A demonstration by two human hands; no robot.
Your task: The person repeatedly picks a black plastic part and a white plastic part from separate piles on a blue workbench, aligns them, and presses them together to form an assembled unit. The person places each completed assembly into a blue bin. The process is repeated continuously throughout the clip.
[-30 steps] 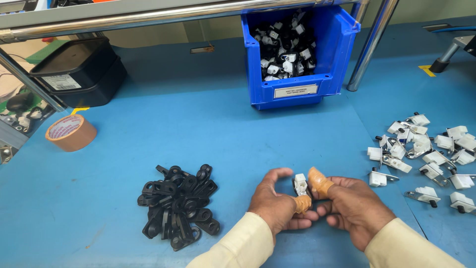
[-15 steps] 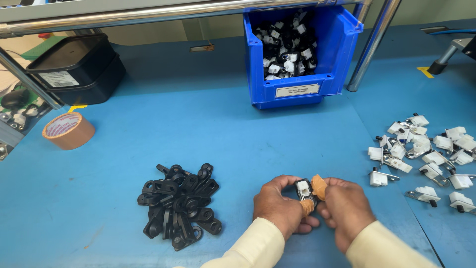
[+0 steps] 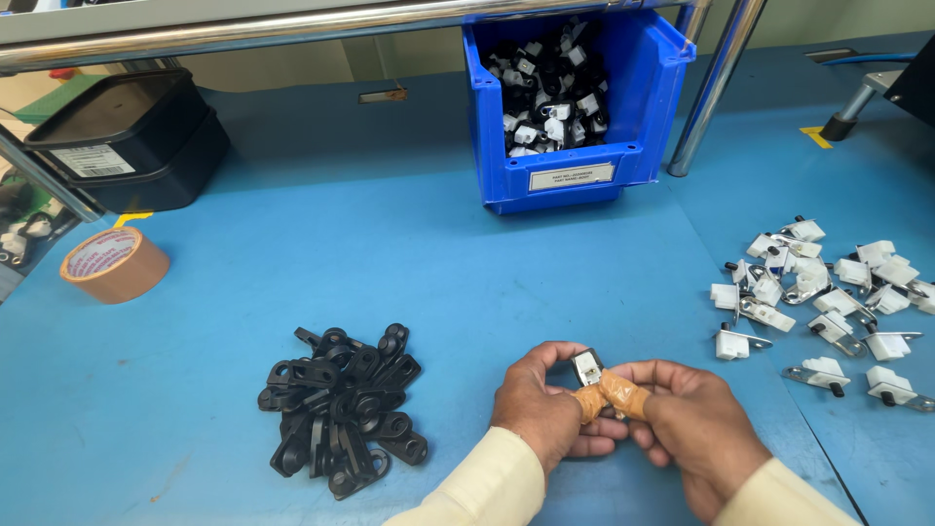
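Observation:
Both my hands meet low in the middle of the head view over the blue table (image 3: 292, 253). My left hand (image 3: 545, 409) and my right hand (image 3: 696, 429) together pinch one small part, white and black with a metal face (image 3: 587, 367), held up between thumbs and forefingers. Tan tape wraps a fingertip of each hand. A heap of black plastic rings (image 3: 341, 409) lies just left of my left hand. To the right, white switch pieces with metal tabs (image 3: 828, 302) lie scattered.
A blue bin (image 3: 575, 161) full of black and white parts stands at the back centre. Two stacked black trays (image 3: 127, 146) sit at the back left, a roll of brown tape (image 3: 115, 263) before them. Metal rack poles (image 3: 711, 88) rise beside the bin.
My hands have drawn closer together around the small part and turned it; its metal face now points up. The heaps on the table lie as before.

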